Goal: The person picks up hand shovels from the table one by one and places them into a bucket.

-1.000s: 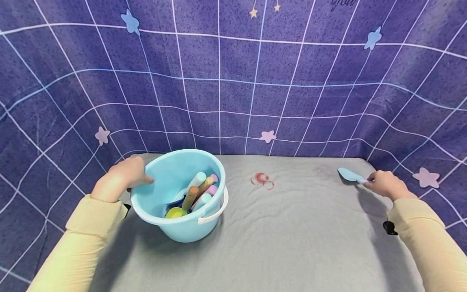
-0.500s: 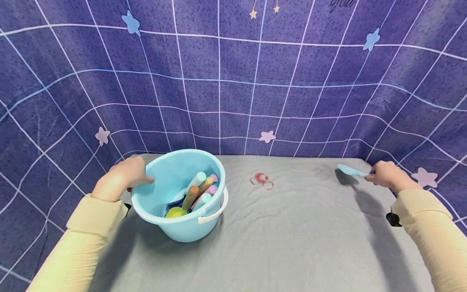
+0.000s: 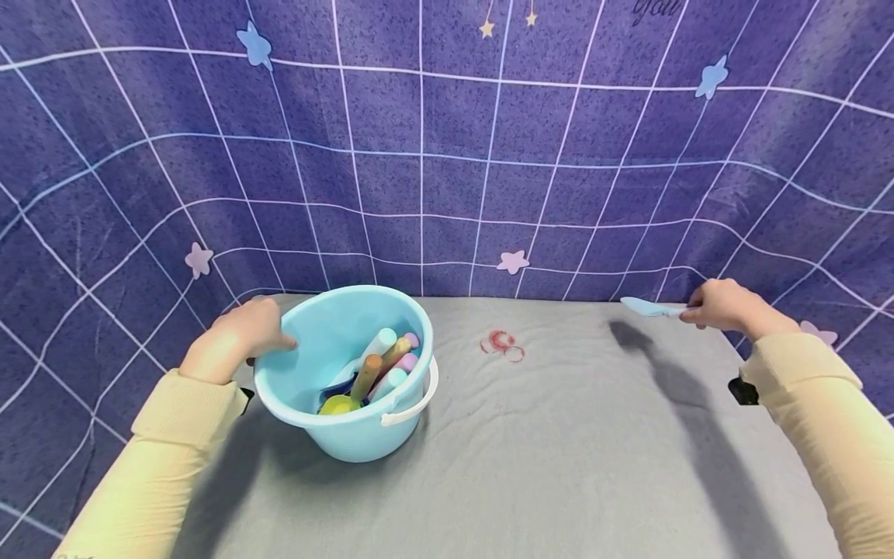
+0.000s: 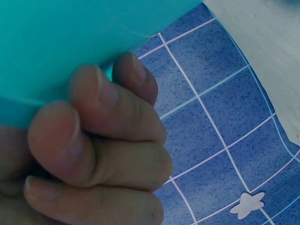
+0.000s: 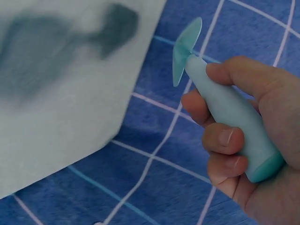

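A light blue bucket (image 3: 359, 444) leans slightly on the left half of the grey cloth. My left hand (image 3: 244, 335) grips its left rim, thumb inside and fingers curled against the outer wall (image 4: 51, 42). Inside, several tool handles (image 3: 366, 376) in orange, pink and pale blue stick up beside a yellow-green piece (image 3: 339, 405). Far to the right, my right hand (image 3: 728, 305) holds a small light blue toy shovel (image 3: 644, 307) above the cloth, blade pointing left. In the right wrist view, fingers wrap its pale handle (image 5: 229, 112), which ends in a teal cap.
A purple-blue curtain (image 3: 454, 186) with a grid and stars hangs behind and along both sides. Grey cloth (image 3: 545, 435) covers the table, with a red printed mark (image 3: 501, 341) near the back. The bucket's white handle (image 3: 412, 413) hangs down its right side.
My right hand has lifted the toy shovel off the cloth and moved it slightly left, its shadow now apart from it. The left hand and bucket stay put.
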Demonstrator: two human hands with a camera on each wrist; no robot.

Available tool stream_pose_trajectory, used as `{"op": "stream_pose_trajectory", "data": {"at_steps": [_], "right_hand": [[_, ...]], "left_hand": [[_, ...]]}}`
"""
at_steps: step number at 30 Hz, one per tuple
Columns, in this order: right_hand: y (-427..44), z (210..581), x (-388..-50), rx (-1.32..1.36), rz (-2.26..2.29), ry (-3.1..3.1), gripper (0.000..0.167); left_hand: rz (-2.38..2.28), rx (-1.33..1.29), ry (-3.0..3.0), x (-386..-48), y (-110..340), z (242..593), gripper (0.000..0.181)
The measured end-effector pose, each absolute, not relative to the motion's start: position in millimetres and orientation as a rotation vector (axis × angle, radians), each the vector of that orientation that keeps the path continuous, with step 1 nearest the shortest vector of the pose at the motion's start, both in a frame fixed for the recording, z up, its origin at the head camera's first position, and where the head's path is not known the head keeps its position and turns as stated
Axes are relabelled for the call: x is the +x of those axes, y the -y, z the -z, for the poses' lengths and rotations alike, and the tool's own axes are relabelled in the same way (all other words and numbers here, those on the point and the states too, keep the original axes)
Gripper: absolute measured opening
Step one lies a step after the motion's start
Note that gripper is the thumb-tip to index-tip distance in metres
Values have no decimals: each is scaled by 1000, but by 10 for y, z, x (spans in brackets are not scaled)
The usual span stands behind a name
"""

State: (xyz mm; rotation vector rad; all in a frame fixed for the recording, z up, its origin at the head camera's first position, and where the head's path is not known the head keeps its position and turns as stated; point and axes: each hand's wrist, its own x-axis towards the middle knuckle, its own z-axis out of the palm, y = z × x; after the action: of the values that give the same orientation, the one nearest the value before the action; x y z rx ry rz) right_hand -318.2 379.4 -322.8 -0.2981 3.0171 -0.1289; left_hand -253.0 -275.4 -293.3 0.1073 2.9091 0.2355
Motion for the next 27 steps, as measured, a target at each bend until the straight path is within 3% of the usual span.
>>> {"op": "stream_pose_trajectory", "data": {"at_steps": [16, 27], "right_hand": [[-3219, 2824, -3244, -542, 128, -3069, 29], [-2867, 2584, -3218, -673, 126, -3160, 18]], "left_hand": [[-251, 93, -2902, -2523, 2756, 2941, 30], [-246, 95, -2904, -2514, 2767, 2951, 30]]}}
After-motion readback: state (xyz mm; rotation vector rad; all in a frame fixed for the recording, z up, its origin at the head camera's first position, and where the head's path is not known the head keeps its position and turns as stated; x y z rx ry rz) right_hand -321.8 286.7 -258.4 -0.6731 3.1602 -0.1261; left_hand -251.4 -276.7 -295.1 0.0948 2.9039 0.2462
